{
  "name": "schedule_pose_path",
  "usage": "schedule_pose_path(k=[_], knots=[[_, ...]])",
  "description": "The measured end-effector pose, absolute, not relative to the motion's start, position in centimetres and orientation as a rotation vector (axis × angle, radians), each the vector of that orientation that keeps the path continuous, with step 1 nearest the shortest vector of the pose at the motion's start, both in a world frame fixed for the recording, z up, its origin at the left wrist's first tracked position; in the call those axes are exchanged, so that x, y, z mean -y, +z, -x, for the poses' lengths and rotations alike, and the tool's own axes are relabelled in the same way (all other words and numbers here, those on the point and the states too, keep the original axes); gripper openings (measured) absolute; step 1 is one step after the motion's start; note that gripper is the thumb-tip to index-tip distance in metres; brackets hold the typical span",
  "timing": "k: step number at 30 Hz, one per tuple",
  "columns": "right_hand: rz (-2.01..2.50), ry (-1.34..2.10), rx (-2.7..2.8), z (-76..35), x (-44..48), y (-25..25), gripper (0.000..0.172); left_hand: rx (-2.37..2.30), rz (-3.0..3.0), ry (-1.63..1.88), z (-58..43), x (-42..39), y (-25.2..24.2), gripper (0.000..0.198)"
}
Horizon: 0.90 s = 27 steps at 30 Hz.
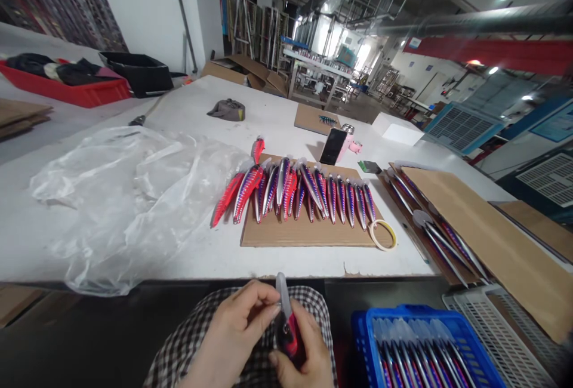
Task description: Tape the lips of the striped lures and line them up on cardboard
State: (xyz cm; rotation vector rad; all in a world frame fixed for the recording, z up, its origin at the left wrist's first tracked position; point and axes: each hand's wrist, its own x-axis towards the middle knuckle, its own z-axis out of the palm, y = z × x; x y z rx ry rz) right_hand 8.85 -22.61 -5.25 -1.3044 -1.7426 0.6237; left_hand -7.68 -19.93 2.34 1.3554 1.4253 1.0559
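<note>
Over my lap, a fishing lure (pixel 288 335) with a red and dark body and a clear lip is gripped in my right hand (pixel 311 349). My left hand (pixel 244 322) pinches at the base of that lip with thumb and forefinger; whatever small part lies between those fingertips is too small to make out. In front of both hands, on the table, a row of purple, silver and red lures (pixel 308 191) lies across a cardboard sheet (pixel 290 236). A roll of tape (pixel 382 234) rests on the sheet's right corner.
Crumpled clear plastic (pixel 129 197) covers the table's left side. A blue basket (pixel 430 316) with several lures stands low at my right, beside stacked cardboard (pixel 492 233) with more lures. A phone (pixel 333 146) leans upright behind the row. Farther back are a grey cloth (pixel 227 110) and a red tray (pixel 89 92).
</note>
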Motion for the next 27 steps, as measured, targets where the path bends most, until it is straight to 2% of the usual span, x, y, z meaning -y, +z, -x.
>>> schedule_pose_path(k=[7, 27], knots=[[1.286, 0.653, 1.711, -8.86, 22.51, -5.36, 0.069, -1.422, -1.451, 1.103, 7.32, 20.23, 1.69, 0.012], [1.335, 0.533, 1.788, -9.36, 22.75, -5.98, 0.073, -1.53, -1.593, 0.94, 7.28, 20.14, 2.44, 0.015]])
